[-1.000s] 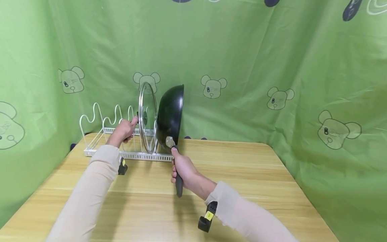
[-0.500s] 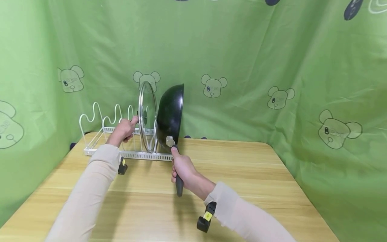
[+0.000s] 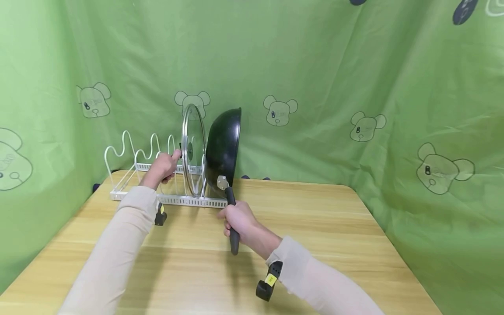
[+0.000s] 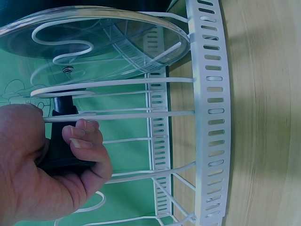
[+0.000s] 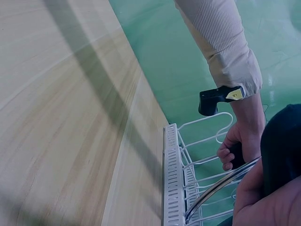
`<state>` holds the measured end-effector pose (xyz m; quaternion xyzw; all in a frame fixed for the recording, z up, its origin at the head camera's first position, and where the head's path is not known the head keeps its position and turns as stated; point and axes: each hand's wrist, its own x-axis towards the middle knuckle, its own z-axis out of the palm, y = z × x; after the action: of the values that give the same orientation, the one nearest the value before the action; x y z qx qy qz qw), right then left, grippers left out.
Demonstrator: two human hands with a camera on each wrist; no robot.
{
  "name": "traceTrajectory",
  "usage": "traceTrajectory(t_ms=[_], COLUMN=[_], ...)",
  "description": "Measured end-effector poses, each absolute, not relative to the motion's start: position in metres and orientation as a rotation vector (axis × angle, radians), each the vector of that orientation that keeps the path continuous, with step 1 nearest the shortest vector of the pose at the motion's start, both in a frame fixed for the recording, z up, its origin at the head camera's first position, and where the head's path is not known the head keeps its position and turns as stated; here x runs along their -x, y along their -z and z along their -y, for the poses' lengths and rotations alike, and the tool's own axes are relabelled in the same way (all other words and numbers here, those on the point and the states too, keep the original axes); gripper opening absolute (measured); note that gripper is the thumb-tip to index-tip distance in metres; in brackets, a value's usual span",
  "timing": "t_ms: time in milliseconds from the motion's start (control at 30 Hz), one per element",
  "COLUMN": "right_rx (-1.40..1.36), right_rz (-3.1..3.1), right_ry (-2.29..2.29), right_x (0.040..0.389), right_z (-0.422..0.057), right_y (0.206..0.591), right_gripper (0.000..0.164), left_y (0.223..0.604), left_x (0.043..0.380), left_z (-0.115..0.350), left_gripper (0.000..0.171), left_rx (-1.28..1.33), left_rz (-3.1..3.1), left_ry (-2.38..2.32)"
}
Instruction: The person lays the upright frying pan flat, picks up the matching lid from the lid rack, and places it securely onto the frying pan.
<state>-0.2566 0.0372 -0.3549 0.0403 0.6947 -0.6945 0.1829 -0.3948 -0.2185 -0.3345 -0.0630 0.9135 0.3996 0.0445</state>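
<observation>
My left hand (image 3: 162,167) grips the black knob (image 4: 62,141) of a round glass lid (image 3: 196,168) with a metal rim. The lid stands on edge between the wires of a white pot rack (image 3: 193,201). Right of it a black wok (image 3: 222,142) stands on its side at the rack's end, its inside facing right. My right hand (image 3: 243,221) has its fingers round the wok's dark handle (image 3: 234,244), which points toward me, with one digit reaching off to the left. In the right wrist view the handle (image 5: 285,146) partly hides this hand.
Several wire dividers (image 3: 123,148) stand left of my left hand. The rack is on a wooden table (image 3: 307,236) with a rounded far corner. Green cloth (image 3: 315,65) with printed bear heads hangs behind and at both sides. A black wrist-worn camera (image 3: 264,289) hangs under my right wrist.
My right hand's thumb has come off the top of the handle, and that grip looks looser. Left hand, lid and wok keep their places; the head view has shifted slightly.
</observation>
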Motion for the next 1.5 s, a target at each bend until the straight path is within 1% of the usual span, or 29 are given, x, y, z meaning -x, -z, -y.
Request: traceTrajectory(t_ms=[467,933,1200,1367,1500], right_rx=[-0.140,-0.125,-0.127,-0.140,-0.133], right_rz=[-1.910,-1.893,-1.882,-1.892,-1.893], right_ry=[1.977,1.989,1.965,1.978,1.983], right_x=[0.260,0.259,0.257,0.257,0.259], right_z=[-0.039,-0.040,-0.042,-0.044,-0.043], right_y=[0.354,0.349,0.346,0.344,0.340], right_gripper=[0.050,0.046,0.047,0.043,0.036], left_y=[0.333,0.333,0.334,0.336,0.336], left_x=[0.394,0.394,0.393,0.393,0.395], left_z=[0.218,0.218,0.217,0.215,0.215], left_gripper=[0.075,0.073,0.073,0.071,0.072], left_rx=[0.221,0.232,0.230,0.224,0.233], left_rz=[-2.790,-2.778,-2.779,-2.786,-2.818], left_ry=[-1.194,-1.200,-1.201,-1.227,-1.194])
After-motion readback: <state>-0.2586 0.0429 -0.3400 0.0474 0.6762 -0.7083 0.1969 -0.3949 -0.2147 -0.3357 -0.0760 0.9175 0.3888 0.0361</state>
